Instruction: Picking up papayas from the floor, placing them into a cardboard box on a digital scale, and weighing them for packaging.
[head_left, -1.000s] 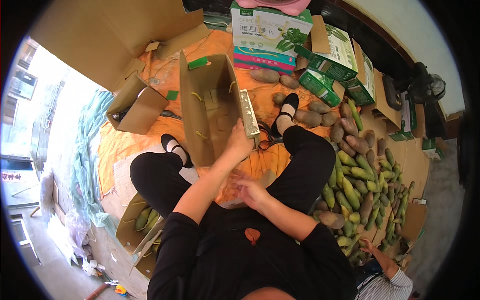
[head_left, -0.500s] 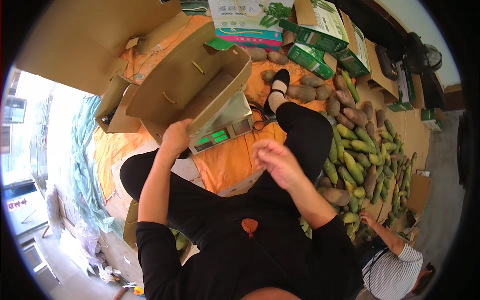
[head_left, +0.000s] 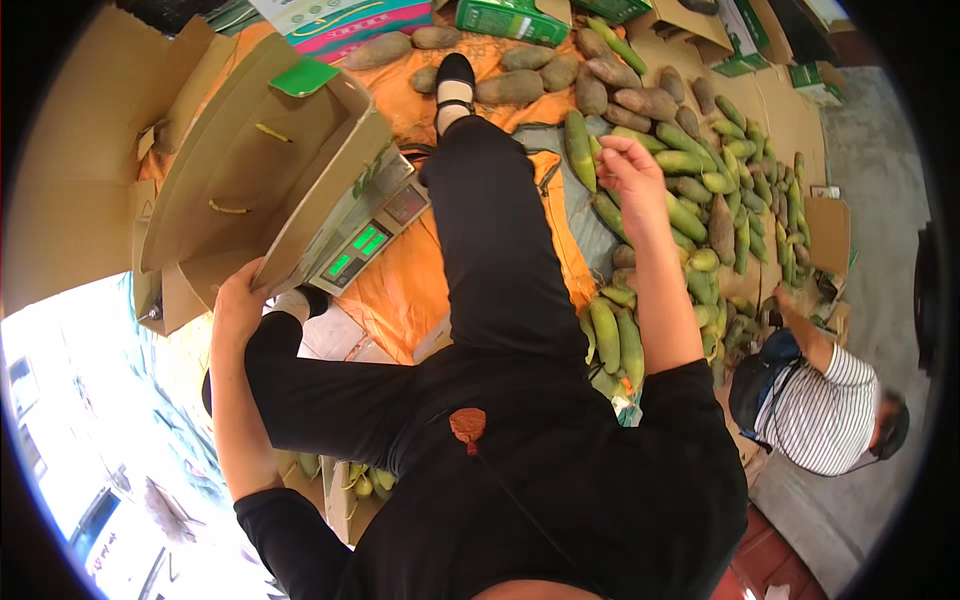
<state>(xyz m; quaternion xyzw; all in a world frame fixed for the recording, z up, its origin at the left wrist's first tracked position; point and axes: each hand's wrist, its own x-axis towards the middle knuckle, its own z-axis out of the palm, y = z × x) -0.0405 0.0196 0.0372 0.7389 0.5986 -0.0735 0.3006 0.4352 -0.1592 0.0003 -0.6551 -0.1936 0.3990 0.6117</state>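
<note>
My left hand [head_left: 240, 300] grips the lower edge of an open, empty cardboard box [head_left: 250, 170] that rests tilted on a weighing scale [head_left: 365, 240] with lit green displays. My right hand [head_left: 628, 165] is stretched out to the right, fingers loosely apart and holding nothing, just above a heap of long green fruits [head_left: 690, 210] on the floor. My legs in black trousers [head_left: 495, 230] run between the scale and the fruits, over an orange cloth [head_left: 400, 290].
Brown oval fruits [head_left: 520, 85] lie in a row at the far side by my shoe [head_left: 455, 75]. Green and printed cartons [head_left: 510, 18] stand behind them. Flattened cardboard [head_left: 70, 200] lies to the left. A person in a striped shirt [head_left: 830, 410] crouches at lower right.
My right hand has swung from in front of my body out to the right, over the green fruits. My left hand stays on the box, which now sits lower and nearer on the scale.
</note>
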